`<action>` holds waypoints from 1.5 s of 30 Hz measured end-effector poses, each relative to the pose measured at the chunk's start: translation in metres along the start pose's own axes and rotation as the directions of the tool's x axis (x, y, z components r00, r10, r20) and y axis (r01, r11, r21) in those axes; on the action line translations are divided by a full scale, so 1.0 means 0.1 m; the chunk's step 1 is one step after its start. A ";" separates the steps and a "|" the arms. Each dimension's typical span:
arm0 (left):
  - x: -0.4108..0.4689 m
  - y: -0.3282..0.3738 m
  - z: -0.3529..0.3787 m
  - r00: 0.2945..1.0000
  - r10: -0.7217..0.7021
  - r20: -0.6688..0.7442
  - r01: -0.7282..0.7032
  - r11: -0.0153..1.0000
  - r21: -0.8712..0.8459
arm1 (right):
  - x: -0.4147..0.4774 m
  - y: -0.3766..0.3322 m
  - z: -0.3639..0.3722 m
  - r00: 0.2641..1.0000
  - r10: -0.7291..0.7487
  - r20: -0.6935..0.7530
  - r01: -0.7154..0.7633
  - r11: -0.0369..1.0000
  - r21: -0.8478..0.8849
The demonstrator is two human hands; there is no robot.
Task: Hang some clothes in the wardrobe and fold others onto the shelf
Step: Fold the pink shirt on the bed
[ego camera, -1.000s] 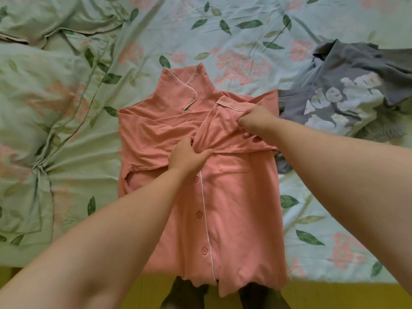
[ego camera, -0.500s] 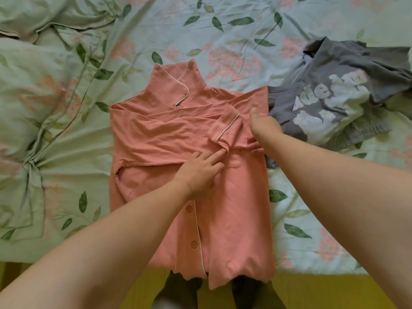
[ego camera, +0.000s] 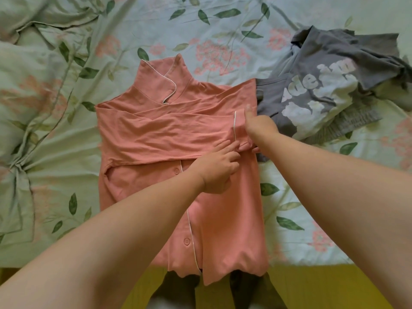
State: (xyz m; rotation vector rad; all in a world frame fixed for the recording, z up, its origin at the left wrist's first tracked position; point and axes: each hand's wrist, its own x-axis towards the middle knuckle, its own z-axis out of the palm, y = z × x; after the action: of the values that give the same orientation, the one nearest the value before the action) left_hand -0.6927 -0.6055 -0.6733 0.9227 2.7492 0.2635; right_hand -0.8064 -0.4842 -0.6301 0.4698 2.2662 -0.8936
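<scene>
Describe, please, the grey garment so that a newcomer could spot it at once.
On the floral bed sheet, look right of the flat pink shirt. The grey garment lies crumpled there, beside its edge. It alone bears puffy white lettering.

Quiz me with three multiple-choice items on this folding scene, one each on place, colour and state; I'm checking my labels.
1. The grey garment lies where from the pink shirt? A) left B) right C) by its hem
2. What colour is the shirt's piping? A) white B) black C) green
3. How do the shirt's sleeves lie? A) spread outward B) folded across the front C) rolled up

B: it lies past the shirt's right edge. A: a white line runs down the front. B: they cross the chest.
</scene>
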 end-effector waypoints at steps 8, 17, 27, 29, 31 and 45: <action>0.01 -0.06 -0.05 0.984 -0.035 -0.174 0.029 0.999 -0.038 | -0.02 0.09 -0.11 0.973 -0.225 -0.055 0.210 0.957 -0.202; -0.35 -0.56 -0.10 0.712 -0.652 -0.261 0.659 0.748 -0.072 | -0.03 0.09 -0.14 0.958 -0.275 -0.087 0.246 0.936 -0.251; -0.83 -1.36 -0.37 0.380 -0.919 -0.105 0.923 0.384 -0.021 | 0.08 -0.07 0.01 0.848 -0.512 -0.139 0.293 0.671 -0.681; -0.96 -1.63 -0.45 0.361 -0.929 -0.078 0.932 0.359 0.039 | 0.10 -0.18 0.06 0.806 -0.589 -0.062 0.334 0.538 -0.774; -1.07 -1.84 -0.49 0.333 -0.943 0.003 0.939 0.332 0.084 | 0.12 -0.28 0.11 0.814 -0.580 0.011 0.330 0.447 -0.831; -1.25 -2.49 -0.59 0.375 -0.909 0.183 0.893 0.407 0.190 | 0.30 -0.68 0.24 0.903 -0.429 0.027 0.235 0.440 -0.867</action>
State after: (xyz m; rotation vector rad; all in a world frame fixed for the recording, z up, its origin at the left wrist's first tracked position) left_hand -0.7539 -0.8832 -0.6566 -0.6345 2.5404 -0.1533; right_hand -0.8540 -0.5463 -0.6313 -0.4031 2.6791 0.2541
